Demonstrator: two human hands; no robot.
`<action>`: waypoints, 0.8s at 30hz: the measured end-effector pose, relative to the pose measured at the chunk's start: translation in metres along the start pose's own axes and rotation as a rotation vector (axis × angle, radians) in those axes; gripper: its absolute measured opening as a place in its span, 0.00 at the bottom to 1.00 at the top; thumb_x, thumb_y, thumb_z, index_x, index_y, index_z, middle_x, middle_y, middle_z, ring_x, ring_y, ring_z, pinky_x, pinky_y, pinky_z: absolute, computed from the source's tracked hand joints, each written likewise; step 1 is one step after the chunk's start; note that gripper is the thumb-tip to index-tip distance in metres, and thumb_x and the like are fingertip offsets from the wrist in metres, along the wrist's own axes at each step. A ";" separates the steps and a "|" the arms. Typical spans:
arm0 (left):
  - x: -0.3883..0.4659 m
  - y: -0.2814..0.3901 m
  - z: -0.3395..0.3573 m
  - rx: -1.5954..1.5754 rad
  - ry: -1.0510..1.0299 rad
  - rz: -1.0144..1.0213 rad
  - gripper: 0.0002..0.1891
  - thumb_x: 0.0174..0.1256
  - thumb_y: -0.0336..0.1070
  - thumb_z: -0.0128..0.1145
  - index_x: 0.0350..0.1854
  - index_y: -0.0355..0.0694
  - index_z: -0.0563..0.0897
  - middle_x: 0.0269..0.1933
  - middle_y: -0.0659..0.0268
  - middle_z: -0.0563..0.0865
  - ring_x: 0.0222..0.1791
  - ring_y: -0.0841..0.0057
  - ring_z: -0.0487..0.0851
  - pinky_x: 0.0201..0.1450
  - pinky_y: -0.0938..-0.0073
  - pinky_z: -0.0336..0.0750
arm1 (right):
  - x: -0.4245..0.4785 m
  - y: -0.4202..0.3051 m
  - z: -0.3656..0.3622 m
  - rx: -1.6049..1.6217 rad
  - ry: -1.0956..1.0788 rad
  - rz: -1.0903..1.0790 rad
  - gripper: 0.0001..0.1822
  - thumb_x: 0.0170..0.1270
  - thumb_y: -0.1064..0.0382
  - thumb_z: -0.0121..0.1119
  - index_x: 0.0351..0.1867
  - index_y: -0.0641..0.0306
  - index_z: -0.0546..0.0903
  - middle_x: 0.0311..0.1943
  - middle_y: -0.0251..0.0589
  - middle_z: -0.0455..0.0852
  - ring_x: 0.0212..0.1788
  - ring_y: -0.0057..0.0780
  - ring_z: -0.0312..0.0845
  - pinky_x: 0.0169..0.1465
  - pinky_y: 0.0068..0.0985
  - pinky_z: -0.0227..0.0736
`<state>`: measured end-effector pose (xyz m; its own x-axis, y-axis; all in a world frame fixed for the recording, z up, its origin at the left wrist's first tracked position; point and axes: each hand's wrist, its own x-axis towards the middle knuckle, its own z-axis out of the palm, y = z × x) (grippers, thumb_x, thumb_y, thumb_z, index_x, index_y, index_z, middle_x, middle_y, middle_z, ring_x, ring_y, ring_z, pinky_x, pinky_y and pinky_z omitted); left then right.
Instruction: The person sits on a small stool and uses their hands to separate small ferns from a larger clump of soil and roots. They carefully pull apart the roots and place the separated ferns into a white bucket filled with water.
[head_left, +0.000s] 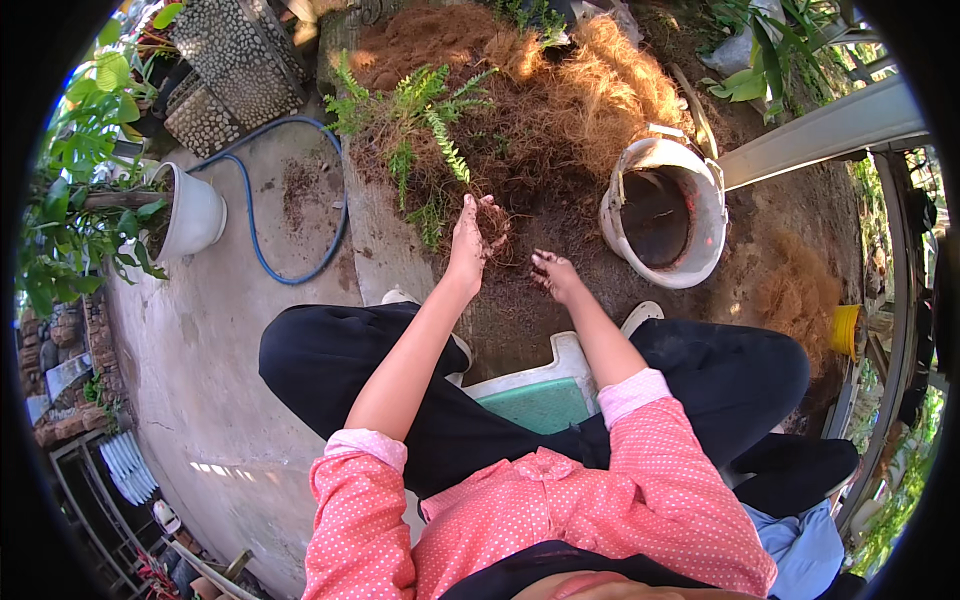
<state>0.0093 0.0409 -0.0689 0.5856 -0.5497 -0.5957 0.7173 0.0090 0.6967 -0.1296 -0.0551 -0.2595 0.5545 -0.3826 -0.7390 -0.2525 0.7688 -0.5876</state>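
Note:
My left hand (470, 244) cups a small clump of brown root fibre (492, 225), its fingers dirty with soil. A green fern frond (447, 146) rises from just above that hand; where its stem meets the clump cannot be made out. To the right and slightly lower, my right hand (553, 274) hangs over dark wet soil, fingers loosely curled and apart, with soil on the tips. Beyond my left hand lie leafy fern plants (420, 90) with tangled roots. Loose coconut fibre (611, 79) is heaped behind them.
A dirty white bucket (666, 214) with dark contents stands right of my hands. On the left are a blue hose (251, 206) and a white plant pot (195, 214). A green-topped stool (540, 405) is between my legs. Blue cloth (806, 544) and another dark-clothed leg (799, 465) show at lower right.

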 end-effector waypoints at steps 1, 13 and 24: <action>0.001 0.001 -0.002 -0.025 -0.009 0.005 0.23 0.65 0.57 0.37 0.49 0.45 0.72 0.40 0.70 0.77 0.40 0.78 0.76 0.44 0.75 0.70 | -0.004 -0.022 0.005 0.050 -0.072 0.042 0.10 0.58 0.68 0.55 0.43 0.59 0.74 0.32 0.29 0.78 0.32 0.21 0.76 0.37 0.22 0.77; -0.010 0.023 0.049 -0.225 -0.138 0.024 0.20 0.68 0.51 0.29 0.51 0.48 0.71 0.46 0.69 0.77 0.43 0.73 0.76 0.47 0.70 0.70 | -0.146 -0.236 0.050 0.042 -0.264 -0.165 0.13 0.66 0.61 0.40 0.45 0.61 0.73 0.41 0.34 0.79 0.41 0.25 0.76 0.44 0.28 0.74; -0.009 0.017 0.080 -0.085 -0.271 0.135 0.17 0.67 0.42 0.39 0.55 0.44 0.68 0.50 0.69 0.76 0.49 0.77 0.75 0.47 0.74 0.71 | -0.153 -0.222 0.048 0.181 -0.267 -0.307 0.16 0.66 0.64 0.38 0.50 0.68 0.69 0.49 0.40 0.74 0.47 0.29 0.72 0.52 0.31 0.70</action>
<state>-0.0137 -0.0212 -0.0195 0.5637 -0.7416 -0.3636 0.6754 0.1605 0.7197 -0.1204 -0.1427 -0.0001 0.7736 -0.4794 -0.4143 0.0857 0.7270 -0.6813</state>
